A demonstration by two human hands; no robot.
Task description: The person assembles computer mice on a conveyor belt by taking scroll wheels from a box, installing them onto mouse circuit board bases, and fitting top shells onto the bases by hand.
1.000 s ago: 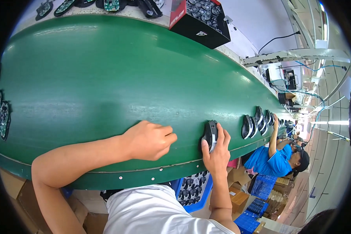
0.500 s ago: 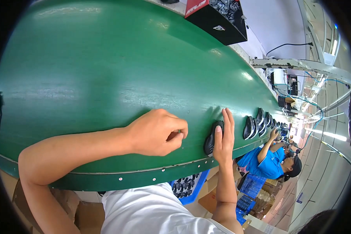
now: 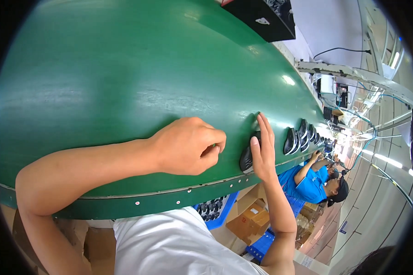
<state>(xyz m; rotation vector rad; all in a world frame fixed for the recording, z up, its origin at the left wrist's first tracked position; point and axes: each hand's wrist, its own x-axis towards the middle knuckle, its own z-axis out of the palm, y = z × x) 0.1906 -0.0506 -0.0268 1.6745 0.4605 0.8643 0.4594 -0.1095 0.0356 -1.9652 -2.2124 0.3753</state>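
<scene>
My left hand (image 3: 188,147) hovers over or rests on the green belt-like surface (image 3: 110,91), its fingers curled in and the thumb against them. Whatever it may hold is hidden inside the curl. To its right, my right hand (image 3: 264,149) stands edge-on with fingers stretched out and together. Just left of that palm lies a glossy black oval piece (image 3: 247,159), shaped like a computer mouse shell; the hand partly covers it and appears to touch it. Farther right, several similar black pieces with pale edges (image 3: 291,141) stand in a row.
A black box (image 3: 266,20) of small parts sits at the far edge. A blue crate (image 3: 225,215) with dark pieces and a cardboard box (image 3: 252,220) are below the near edge. At right, a co-worker in a blue shirt (image 3: 309,185) reaches over the surface.
The view has shifted slightly, and the far box now sits higher in the picture. My left hand is a little farther right; the right hand still lies against the black piece.
</scene>
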